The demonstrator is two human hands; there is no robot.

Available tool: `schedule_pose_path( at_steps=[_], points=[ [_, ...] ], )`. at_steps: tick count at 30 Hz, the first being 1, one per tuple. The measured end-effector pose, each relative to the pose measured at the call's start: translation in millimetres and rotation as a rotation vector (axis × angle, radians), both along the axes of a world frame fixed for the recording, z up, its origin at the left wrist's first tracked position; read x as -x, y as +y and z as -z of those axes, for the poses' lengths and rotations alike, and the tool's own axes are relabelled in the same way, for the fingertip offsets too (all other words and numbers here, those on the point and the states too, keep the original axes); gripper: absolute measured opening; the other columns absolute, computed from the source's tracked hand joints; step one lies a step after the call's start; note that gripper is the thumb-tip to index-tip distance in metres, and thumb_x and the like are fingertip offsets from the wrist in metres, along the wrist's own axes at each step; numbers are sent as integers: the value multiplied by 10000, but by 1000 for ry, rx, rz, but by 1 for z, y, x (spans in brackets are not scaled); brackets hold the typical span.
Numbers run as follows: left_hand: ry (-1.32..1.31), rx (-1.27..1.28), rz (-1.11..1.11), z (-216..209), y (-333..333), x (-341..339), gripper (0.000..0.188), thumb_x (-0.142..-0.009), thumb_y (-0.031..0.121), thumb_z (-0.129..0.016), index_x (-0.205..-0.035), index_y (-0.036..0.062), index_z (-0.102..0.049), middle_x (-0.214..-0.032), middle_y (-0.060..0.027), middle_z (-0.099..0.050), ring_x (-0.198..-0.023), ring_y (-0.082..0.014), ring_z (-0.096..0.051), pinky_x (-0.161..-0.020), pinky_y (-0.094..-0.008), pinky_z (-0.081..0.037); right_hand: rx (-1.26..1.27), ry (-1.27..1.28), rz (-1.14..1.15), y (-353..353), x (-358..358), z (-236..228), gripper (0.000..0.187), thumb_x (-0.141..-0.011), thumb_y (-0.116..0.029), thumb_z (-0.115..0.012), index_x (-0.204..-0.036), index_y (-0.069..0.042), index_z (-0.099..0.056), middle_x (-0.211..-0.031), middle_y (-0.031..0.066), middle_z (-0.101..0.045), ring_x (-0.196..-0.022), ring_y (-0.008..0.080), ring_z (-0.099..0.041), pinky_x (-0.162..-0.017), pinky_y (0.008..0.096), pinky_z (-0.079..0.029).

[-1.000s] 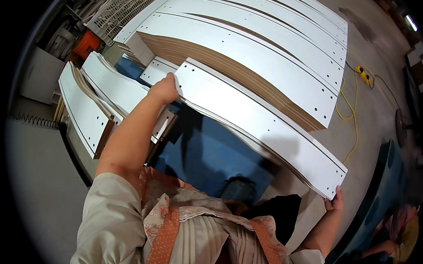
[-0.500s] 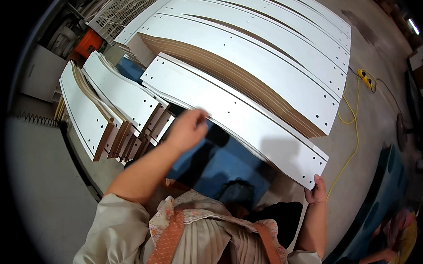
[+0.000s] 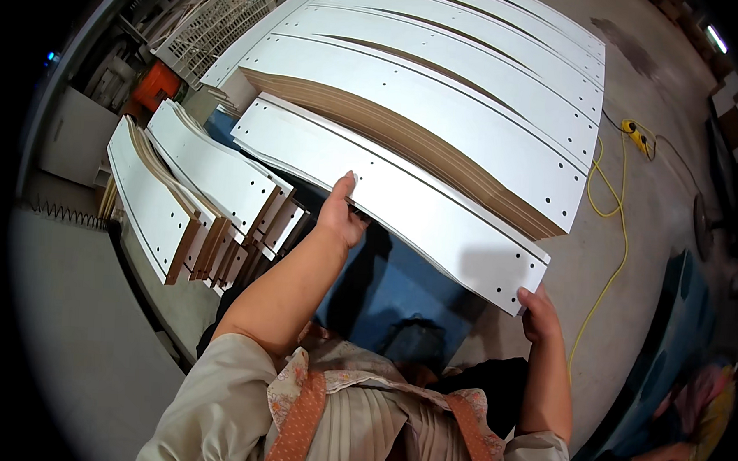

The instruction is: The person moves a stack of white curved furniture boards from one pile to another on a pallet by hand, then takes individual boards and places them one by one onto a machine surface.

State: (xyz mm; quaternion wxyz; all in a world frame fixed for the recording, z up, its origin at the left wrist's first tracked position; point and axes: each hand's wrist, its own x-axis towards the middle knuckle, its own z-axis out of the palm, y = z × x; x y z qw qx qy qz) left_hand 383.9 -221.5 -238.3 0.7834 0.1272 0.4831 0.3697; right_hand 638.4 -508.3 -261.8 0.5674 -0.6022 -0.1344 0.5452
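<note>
A long white panel (image 3: 408, 191) with a straight far edge, a curved near edge and small dark holes lies across in front of me. My left hand (image 3: 343, 211) grips its near edge around the middle, thumb on top and fingers underneath. At the right end, my right hand (image 3: 540, 312) holds the corner, the thumb over the top. Just beyond lies a stack of similar white panels (image 3: 368, 66) with brown curved edges. Whether the held panel is a single board or several layers, I cannot tell.
More white panels (image 3: 211, 174) lie in overlapping piles on the left. Below the held panel is a blue surface (image 3: 408, 273). A white plastic crate (image 3: 221, 30) and an orange object (image 3: 155, 85) stand far left. On the right floor runs a yellow cable (image 3: 623, 209); another person (image 3: 702, 426) is at lower right.
My left hand has gone from loosely curled over the near edge to gripping it. The panel and my right hand have shifted slightly left.
</note>
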Motion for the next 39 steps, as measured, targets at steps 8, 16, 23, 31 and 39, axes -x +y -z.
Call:
schedule_pose_path(
  at_steps=[8, 16, 23, 31, 39],
  points=[
    [-84, 40, -155, 15, 26, -6, 414, -889, 308, -428, -1221, 63, -458, -1228, -107, -510, -1141, -300, -474, -972, -489, -372, 68, -14, 53, 31, 22, -19, 684, -755, -223, -664, -1304, -12, -315, -1163, 98, -499, -1047, 208, -485, -894, 336, -391],
    [29, -37, -66, 13, -40, -41, 468, -878, 403, -485, -1240, 108, -463, -1235, -55, -509, -1121, -259, -485, -970, -414, -386, -150, 8, 122, 35, 24, -4, 827, -705, -261, -723, -1303, 60, -250, -1169, 186, -484, -1057, 238, -492, -919, 329, -384],
    [-17, -21, -78, 11, -47, -62, 574, -854, 525, -374, -1258, 124, -450, -1273, -86, -477, -1163, -313, -449, -979, -460, -371, 56, -181, 32, 41, 34, 3, 1139, -655, -439, -725, -1331, 151, -24, -1388, 319, -149, -1323, 366, -170, -1063, 340, -216],
    [-13, 17, -82, 3, -58, -74, 596, -846, 525, -359, -1280, 123, -425, -1300, -82, -449, -1195, -305, -421, -998, -469, -334, 53, -292, -105, 38, 27, 11, 1146, -646, -492, -687, -1321, 176, -46, -1390, 331, -145, -1328, 386, -153, -1079, 337, -202],
    [-103, 125, -169, 1, -57, -82, 598, -812, 519, -425, -1266, 129, -450, -1299, -74, -454, -1193, -306, -422, -996, -468, -340, 111, -329, -140, 39, 29, 10, 1148, -648, -518, -679, -1325, 169, -57, -1381, 319, -173, -1326, 380, -154, -1079, 332, -204]
  ],
)
